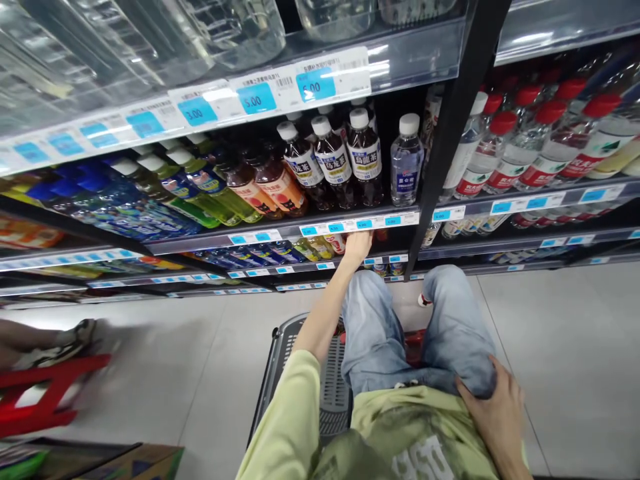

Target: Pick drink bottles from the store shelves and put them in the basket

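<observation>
My left hand (pixel 359 247) reaches into a lower shelf, just under the price strip (pixel 357 225). Its fingers are hidden in the shade there, so what they touch does not show. Close by on its left stand a red-and-white bottle (pixel 336 243) and yellow drink bottles (pixel 320 248). Across my jeans, my right hand (pixel 497 407) lies on the right thigh, thumb apart from the fingers, holding nothing. On the shelf above my left hand are dark tea bottles (pixel 366 160) with white caps and a clear bottle (pixel 406 163).
A grey shopping basket (pixel 287 347) sits on the floor beside my left leg. Red-capped water bottles (pixel 540 150) fill the shelf right of a black upright (pixel 440 140). At left are another person's foot (pixel 65 343), a red stool (pixel 55 390) and a cardboard box (pixel 125 460).
</observation>
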Demonstrator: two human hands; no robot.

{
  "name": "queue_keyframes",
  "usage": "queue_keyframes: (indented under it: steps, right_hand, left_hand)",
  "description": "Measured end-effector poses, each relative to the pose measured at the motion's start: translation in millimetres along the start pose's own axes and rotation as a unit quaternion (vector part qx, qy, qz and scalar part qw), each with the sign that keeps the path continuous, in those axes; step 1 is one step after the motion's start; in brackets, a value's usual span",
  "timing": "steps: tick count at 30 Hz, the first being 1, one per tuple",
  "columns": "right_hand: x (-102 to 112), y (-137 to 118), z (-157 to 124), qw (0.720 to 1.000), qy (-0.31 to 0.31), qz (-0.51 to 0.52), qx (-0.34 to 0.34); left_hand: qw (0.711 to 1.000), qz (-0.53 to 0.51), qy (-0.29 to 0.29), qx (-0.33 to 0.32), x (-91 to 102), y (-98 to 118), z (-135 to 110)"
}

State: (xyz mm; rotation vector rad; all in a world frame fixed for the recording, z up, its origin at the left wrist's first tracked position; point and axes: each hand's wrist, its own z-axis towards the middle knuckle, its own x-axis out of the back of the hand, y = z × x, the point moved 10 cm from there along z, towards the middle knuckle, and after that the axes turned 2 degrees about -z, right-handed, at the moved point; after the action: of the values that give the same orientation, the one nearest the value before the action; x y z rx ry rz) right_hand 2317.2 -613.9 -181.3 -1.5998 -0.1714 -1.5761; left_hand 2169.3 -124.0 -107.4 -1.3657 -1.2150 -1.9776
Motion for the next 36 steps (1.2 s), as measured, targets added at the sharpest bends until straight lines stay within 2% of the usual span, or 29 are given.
queue_keyframes:
  steps: [5,9,12,14,18,22,24,27,30,32,34,36]
  right_hand:
    - [0.1,0.0,-1.8,1.0,0.009,-0.009,0.021]
    - [1.8,-11.1,-2.5,0.998,0.014,0.008,0.058]
    - [1.6,-31.5,3.9,0.994,0.03,0.04,0.098]
    - [-3.5,-54.3,13.8,0.988,0.033,0.069,0.132]
    - [-28.9,-121.3,40.8,0.97,-0.008,0.14,0.2]
    - [-49.9,-180.3,54.1,0.949,-0.031,0.228,0.214]
    - [-54.6,-193.0,50.4,0.938,-0.028,0.277,0.207]
    - [-56.3,-194.7,33.5,0.922,-0.031,0.326,0.207]
    - [-56.6,-191.6,7.1,0.914,-0.089,0.342,0.202]
    - [-56.6,-195.0,-17.7,0.896,-0.167,0.362,0.193]
    - [-56.8,-206.0,-50.4,0.853,-0.273,0.401,0.195]
    - [-56.3,-218.0,-85.0,0.786,-0.378,0.449,0.193]
  left_hand:
    - [0.996,-0.014,0.077,-0.037,12.0,12.8,-39.9]
    - [0.993,-0.023,0.074,-0.087,8.4,29.0,-74.3]
    - [0.99,-0.029,0.089,-0.108,13.1,42.0,-103.9]
    - [0.983,-0.052,0.13,-0.119,29.9,51.1,-125.8]
    - [0.963,-0.096,0.206,-0.143,83.3,71.4,-175.4]
    - [0.951,-0.098,0.263,-0.128,134.6,90.0,-233.7]
    - [0.946,-0.104,0.284,-0.118,151.5,99.7,-262.4]
    - [0.935,-0.147,0.304,-0.108,168.4,108.7,-293.5]
    - [0.93,-0.206,0.294,-0.078,181.8,100.6,-302.3]
    - [0.941,-0.223,0.249,-0.052,187.3,90.0,-297.1]
    - [0.959,-0.215,0.179,-0.034,189.8,80.4,-289.2]
    - [0.974,-0.197,0.109,-0.028,190.5,71.9,-283.7]
